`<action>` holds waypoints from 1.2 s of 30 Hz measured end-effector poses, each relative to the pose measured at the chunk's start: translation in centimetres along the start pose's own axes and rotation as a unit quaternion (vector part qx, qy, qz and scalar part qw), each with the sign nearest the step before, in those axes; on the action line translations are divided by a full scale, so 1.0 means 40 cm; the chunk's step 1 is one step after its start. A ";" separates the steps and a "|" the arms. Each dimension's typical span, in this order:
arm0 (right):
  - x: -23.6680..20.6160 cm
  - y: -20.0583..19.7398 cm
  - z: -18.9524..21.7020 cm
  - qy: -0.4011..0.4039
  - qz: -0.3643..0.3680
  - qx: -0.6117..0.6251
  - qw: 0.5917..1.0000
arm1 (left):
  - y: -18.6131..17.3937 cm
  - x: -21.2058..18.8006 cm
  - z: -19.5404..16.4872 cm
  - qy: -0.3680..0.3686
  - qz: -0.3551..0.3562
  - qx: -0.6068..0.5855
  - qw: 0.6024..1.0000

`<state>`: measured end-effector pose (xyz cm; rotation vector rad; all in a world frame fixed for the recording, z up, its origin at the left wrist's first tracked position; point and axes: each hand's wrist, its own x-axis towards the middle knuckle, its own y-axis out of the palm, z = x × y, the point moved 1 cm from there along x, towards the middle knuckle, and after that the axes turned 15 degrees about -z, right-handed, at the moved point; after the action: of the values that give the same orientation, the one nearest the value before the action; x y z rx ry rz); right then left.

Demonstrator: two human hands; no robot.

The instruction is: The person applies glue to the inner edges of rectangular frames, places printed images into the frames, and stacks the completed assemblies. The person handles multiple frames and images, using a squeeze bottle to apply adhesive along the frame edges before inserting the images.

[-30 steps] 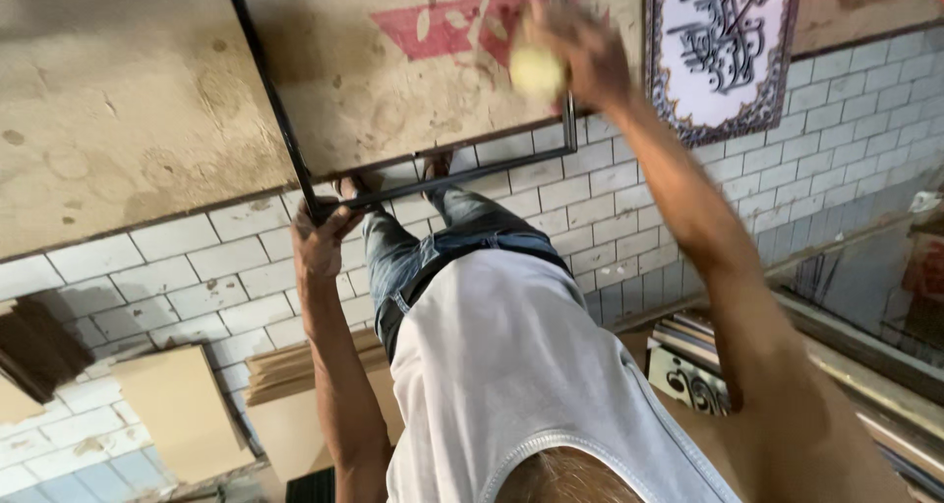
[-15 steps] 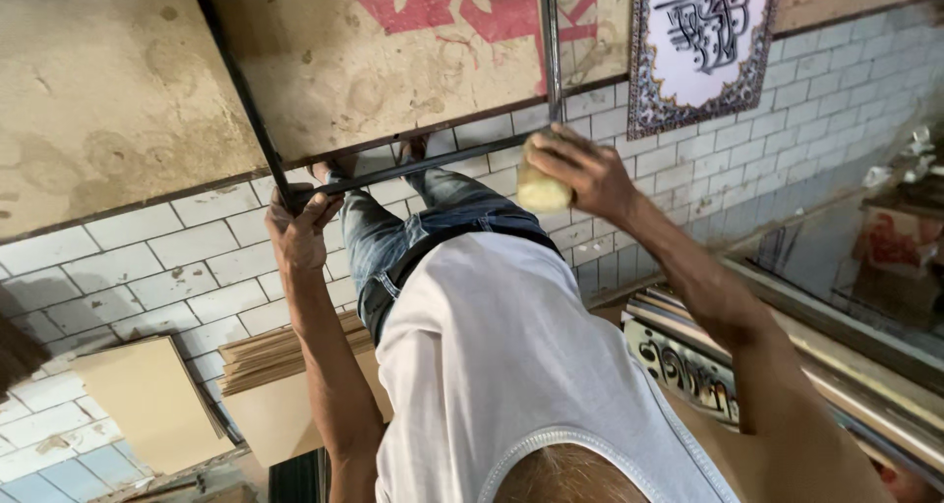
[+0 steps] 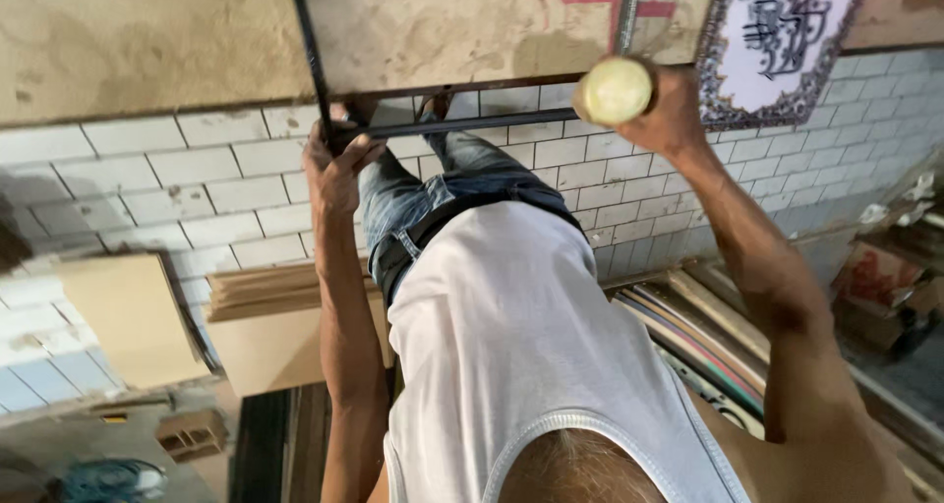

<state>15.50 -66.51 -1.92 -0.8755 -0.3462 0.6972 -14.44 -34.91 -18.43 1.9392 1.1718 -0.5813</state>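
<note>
Pale yellow-green, round and smooth: that's the lump (image 3: 614, 90) the right hand (image 3: 661, 110) has clenched in its fingers, held up against the lower edge of the tan board (image 3: 462, 26) w/ red markings. Can't tell what the lump is made of; only its rounded face shows, rest is buried in the palm. Right fingers themselves mostly hidden behind it.

Left hand (image 3: 334, 169) is closed round a dark metal frame (image 3: 472, 124) at the corner where the horizontal bar meets an upright bar; fingertips curl over the bar and out of sight, thumb side faces the camera. The frame runs across the board's lower edge, the upright is cut off at the top of the view.

Outward: both forearms reach forward past a white sleeveless top (image 3: 521, 346) and blue jeans (image 3: 433, 198) w/ a dark belt; feet partly hidden behind the bar. White brick-pattern tiles (image 3: 187, 188) lie beyond. An ornate framed panel (image 3: 787, 41) w/ dark script sits just beside the right hand, its top cut off. Left side: flat cardboard pieces (image 3: 133, 316) and a stack of thin boards (image 3: 265, 292), partly hidden by the left arm. Right side: a pile of long framed strips (image 3: 708, 336), blurred, and a reddish box (image 3: 880, 277) near the edge, hard to make out
</note>
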 end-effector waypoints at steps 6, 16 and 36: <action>0.123 0.138 0.115 -0.040 0.037 0.092 0.994 | 0.017 -0.013 -0.014 0.021 0.025 0.009 0.999; 0.260 0.464 0.438 -0.063 0.067 0.336 0.938 | -0.026 0.044 0.043 -0.040 0.068 -0.023 0.997; 0.025 -0.083 -0.064 0.201 -0.091 0.245 0.944 | 0.035 0.041 0.004 -0.061 0.009 -0.083 0.995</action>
<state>19.00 -68.78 -0.83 -0.4816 0.1148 0.3892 -12.41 -34.57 -19.16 1.7471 1.0893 -0.5661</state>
